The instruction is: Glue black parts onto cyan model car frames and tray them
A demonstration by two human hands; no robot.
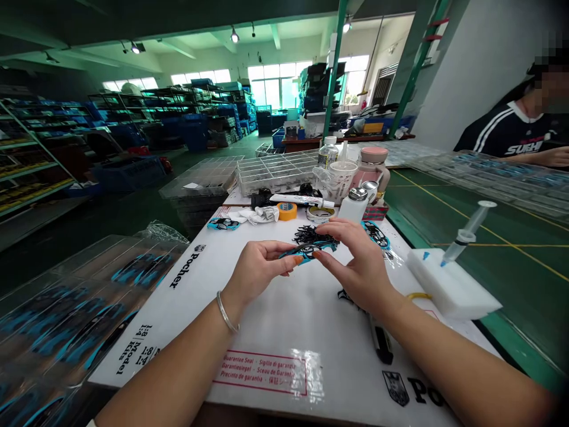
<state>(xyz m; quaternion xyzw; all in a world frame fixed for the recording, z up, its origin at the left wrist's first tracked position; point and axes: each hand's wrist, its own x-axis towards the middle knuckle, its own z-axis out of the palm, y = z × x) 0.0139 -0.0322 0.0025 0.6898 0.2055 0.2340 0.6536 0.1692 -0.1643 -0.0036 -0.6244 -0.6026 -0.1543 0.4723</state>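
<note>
In the head view, your left hand [262,262] pinches the left end of a blue-and-black part [306,255] between thumb and fingers, holding it above the middle of the white printed board [267,320], toward its far edge. Your right hand [360,255] is at the part's other end, thumb by its near side and forefinger reaching over to a pile of black pieces [306,233] just beyond; whether these fingers grip anything, I cannot tell. Near the board's far left corner you have another blue part [223,223], then a white cloth [258,215] and an orange tape roll [287,211] along the far edge. Toward the far right corner stand a white bottle [353,206] and, nearer you, a second blue part [376,235]. At the right edge, a white foam block [448,281] carries a tilted syringe [467,234]. A cutter knife [381,341] lies below your right forearm, nearer the board's near edge. Beyond the left edge are clear trays [95,252] of blue parts; a co-worker [507,133] sits far right.
</note>
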